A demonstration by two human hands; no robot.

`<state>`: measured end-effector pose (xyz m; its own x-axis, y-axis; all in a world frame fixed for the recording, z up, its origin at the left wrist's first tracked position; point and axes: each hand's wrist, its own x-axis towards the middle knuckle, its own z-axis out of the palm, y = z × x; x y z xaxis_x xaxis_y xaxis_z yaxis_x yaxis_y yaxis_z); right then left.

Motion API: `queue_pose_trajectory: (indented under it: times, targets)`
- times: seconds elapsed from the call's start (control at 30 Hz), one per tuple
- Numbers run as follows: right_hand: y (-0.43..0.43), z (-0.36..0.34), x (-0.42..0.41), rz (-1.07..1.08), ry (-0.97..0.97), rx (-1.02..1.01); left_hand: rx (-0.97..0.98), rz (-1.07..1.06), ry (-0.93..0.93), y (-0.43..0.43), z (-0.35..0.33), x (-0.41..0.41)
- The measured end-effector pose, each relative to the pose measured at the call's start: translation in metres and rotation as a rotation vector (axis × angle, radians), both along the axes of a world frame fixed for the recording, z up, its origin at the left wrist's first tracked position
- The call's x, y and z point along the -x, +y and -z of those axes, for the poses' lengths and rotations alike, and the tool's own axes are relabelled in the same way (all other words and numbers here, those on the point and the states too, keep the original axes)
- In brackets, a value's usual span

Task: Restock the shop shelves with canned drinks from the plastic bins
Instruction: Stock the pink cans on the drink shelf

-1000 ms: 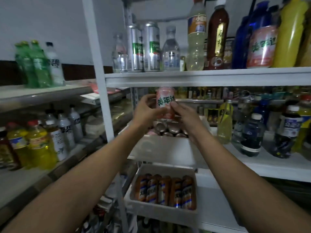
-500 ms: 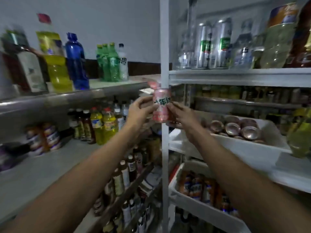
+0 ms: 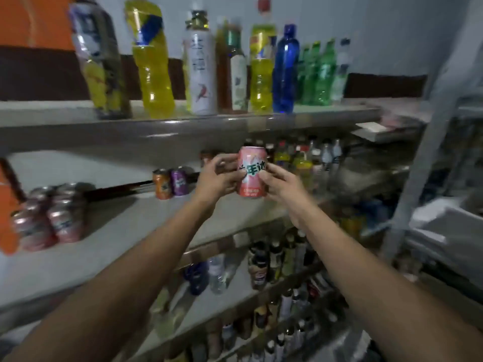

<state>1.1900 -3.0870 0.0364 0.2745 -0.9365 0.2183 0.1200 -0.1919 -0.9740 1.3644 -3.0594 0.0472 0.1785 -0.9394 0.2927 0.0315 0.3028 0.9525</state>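
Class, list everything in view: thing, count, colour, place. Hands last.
Held can: one, pink, gripped from both sides.
Can cluster: several, pink, middle shelf, far left.
Orange can: one, orange, middle shelf, back.
Purple can: one, purple, beside it.
Blue bottle: one, blue, top shelf.
Green bottles: three, green, right of blue bottle.
Other tall bottles: several, yellow, white, brown, top shelf.
Lower bottles: many, mixed, below.
Left hand: one, gripping can's left side.
Right hand: one, gripping its right side.

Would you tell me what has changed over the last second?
The pink can was carried left, from the white rack to before the middle grey shelf. The left hand and right hand keep their grip on it, upright.
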Motion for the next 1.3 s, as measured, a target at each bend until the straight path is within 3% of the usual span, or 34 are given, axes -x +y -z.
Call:
queue_pose_trajectory:
  times: [0.13, 0.37, 0.63, 0.9, 1.3]
  targets:
    - [0.014, 0.023, -0.091, -0.187, 0.018, -0.046, -0.039, -0.172, 0.059, 0.039, 0.032, -0.091]
    - [0.053, 0.083, -0.256, -0.437, 0.07, -0.136, -0.076, -0.504, 0.005, 0.134, 0.083, -0.227]
    - [0.111, 0.122, -0.392, -0.568, 0.11, -0.135, -0.115, -0.644, 0.035, 0.207, 0.126, -0.347]
    - [0.11, 0.138, -0.46, -0.486, 0.16, -0.151, -0.122, -0.673, 0.031, 0.207, 0.143, -0.402]
    - [0.098, 0.156, -0.486, -0.42, 0.149, -0.118, -0.132, -0.67, 0.027, 0.194, 0.146, -0.423]
